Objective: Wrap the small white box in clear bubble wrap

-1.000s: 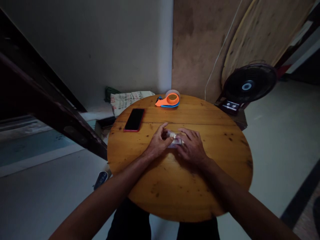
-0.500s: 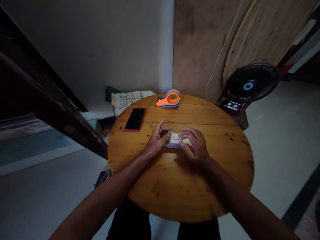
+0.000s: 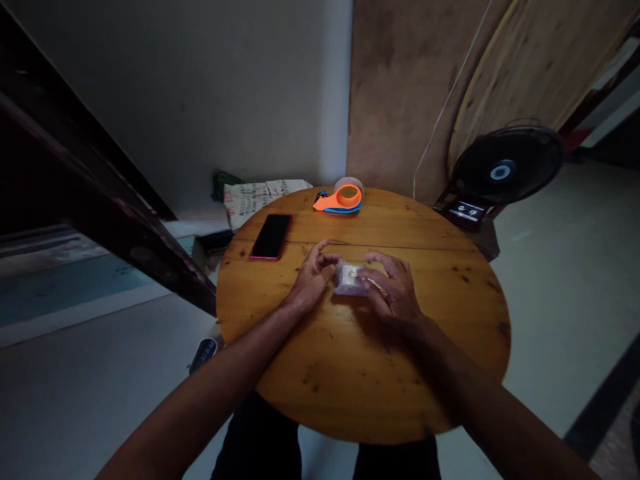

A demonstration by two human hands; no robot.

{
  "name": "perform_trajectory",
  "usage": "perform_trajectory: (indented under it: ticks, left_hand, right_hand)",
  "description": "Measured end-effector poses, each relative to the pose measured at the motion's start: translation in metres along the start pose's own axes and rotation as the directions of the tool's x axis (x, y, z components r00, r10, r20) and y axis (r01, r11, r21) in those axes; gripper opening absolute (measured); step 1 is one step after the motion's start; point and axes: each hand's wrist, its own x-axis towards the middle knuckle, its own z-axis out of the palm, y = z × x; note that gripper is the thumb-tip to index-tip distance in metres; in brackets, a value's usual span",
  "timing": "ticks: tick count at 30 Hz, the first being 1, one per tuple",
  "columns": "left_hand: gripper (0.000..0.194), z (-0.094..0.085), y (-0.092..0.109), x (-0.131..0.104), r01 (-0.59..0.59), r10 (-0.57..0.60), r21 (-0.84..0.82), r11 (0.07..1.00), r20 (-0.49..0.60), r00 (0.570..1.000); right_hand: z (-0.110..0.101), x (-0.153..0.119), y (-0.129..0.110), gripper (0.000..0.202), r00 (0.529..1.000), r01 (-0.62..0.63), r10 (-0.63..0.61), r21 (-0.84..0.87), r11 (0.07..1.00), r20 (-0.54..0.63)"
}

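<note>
A small boxy packet in clear, shiny plastic wrap lies on the round wooden table between my hands. My left hand grips its left end, thumb on the near side and fingers curled beyond. Over the right end, my right hand has its thumb and a finger pressed on the wrap, while the index finger stays raised at the far side. What lies inside the wrap is too blurred to name, and my right fingers cover part of the packet.
Toward the back edge stands an orange and blue tape dispenser with a tape roll. A phone with a red rim lies at the back left. Beyond the table are a printed sack on the left and a black fan on the right.
My right fingers have slid a little left onto the top of the packet. My left hand keeps its hold in nearly the same place. The view has shifted very slightly.
</note>
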Motion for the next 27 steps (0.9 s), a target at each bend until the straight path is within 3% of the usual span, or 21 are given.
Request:
perform_trajectory:
  ticks: [9, 15, 18, 27]
  left_hand:
    - [0.065, -0.001, -0.002, 0.001, -0.007, 0.006, 0.03, 1.0, 0.02, 1.0]
    - [0.062, -0.001, -0.002, 0.002, -0.01, 0.01, 0.04, 0.999, -0.009, 1.0]
    - [0.061, -0.002, -0.002, 0.003, -0.006, 0.007, 0.04, 0.999, -0.028, 1.0]
    - [0.073, 0.002, 0.001, 0.0, 0.032, -0.032, 0.038, 0.999, 0.008, 0.999]
  right_hand:
    - [0.0, 0.003, -0.003, 0.016, 0.999, 0.002, -0.002, 0.002, 1.0, 0.04]
    - [-0.002, 0.001, 0.003, 0.017, 0.978, -0.155, 0.164, 0.078, 0.985, -0.129]
    - [-0.001, 0.0, 0.007, 0.017, 0.965, -0.206, 0.215, 0.074, 0.976, -0.148]
    - [0.002, -0.002, 0.003, 0.018, 0.998, -0.058, 0.058, 0.006, 0.998, -0.035]
